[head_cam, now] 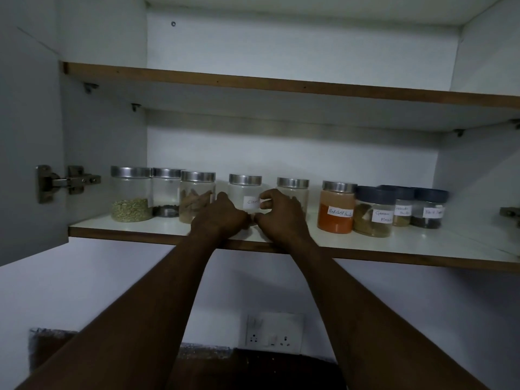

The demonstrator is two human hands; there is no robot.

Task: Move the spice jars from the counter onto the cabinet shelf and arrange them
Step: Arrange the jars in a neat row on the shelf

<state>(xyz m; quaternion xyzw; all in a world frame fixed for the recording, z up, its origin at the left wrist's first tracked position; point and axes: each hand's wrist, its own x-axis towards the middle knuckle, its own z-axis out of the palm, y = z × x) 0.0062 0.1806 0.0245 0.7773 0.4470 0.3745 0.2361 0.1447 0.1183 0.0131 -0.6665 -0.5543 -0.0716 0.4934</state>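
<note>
Head view: both hands, left (222, 218) and right (278, 213), close their grip low around a labelled glass jar (244, 197) on the cabinet shelf (126, 230), likely light, smooth and breakable, steel lid above the grip.

clove jar (244, 192): base hidden by hands | label partly covered | far-right labels blurred

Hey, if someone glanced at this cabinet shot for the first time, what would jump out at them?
Two bare forearms reach up from below, the left hand and right hand meeting around a clear steel-lidded jar mid-shelf. Next, the red chilli powder jar, bright orange, stands right of the hands. The row of jars spans the lower shelf; dark-lidded ones sit at the right end.
</note>
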